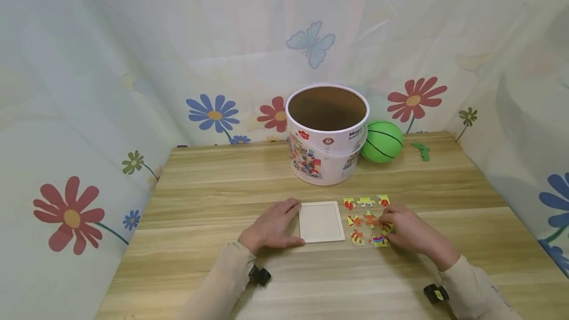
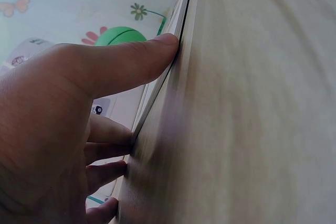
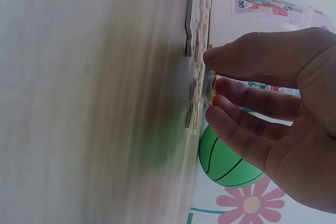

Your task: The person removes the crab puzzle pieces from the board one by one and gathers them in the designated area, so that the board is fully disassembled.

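A square pale wooden puzzle tray (image 1: pixel 321 222) lies flat on the table. My left hand (image 1: pixel 276 226) rests at its left side, the thumb at the near corner and the fingertips at the far one; in the left wrist view the straight thumb (image 2: pixel 134 62) touches the tray's edge. Right of the tray several colourful jigsaw pieces (image 1: pixel 365 202) lie in loose rows. Over the right end of these rows, my right hand (image 1: pixel 411 231) pinches a jigsaw piece (image 3: pixel 211 86) between thumb and fingertips, slightly above the others. The hand partly hides that piece and its neighbours in the head view.
Behind the tray stands a large white bucket (image 1: pixel 326 162) with printed pictures and its top uncovered. A green ball (image 1: pixel 383 142) sits against its right side. Farther right lies a small green toy (image 1: pixel 421 151). Flower-printed curtains (image 1: pixel 249 63) surround the wooden table (image 1: pixel 213 181).
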A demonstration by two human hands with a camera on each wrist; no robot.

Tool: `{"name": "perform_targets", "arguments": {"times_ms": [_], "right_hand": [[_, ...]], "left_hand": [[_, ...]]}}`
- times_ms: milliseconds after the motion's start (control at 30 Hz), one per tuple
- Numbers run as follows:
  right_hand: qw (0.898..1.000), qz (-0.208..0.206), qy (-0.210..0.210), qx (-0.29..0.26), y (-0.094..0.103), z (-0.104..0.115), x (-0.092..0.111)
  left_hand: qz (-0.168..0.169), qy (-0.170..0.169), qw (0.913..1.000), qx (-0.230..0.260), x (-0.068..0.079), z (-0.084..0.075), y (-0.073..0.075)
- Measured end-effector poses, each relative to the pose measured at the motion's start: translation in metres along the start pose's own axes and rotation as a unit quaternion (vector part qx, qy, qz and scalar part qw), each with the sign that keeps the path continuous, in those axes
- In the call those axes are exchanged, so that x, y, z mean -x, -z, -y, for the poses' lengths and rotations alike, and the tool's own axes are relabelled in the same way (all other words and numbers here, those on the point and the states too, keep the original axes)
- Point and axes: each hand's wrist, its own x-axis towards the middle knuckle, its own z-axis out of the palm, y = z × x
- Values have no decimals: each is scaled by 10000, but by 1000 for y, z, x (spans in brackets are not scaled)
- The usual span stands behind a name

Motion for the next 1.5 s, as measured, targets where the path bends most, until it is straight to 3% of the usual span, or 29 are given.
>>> {"name": "perform_targets", "arguments": {"times_ms": [667,1500], "right_hand": [[9960,633,-615,-134,0,-3,7],[9957,765,-509,-109,2,-4,10]], "left_hand": [[48,58,9999,73,-2,2,1],[-56,-56,10000,29,-3,3,-3]]}}
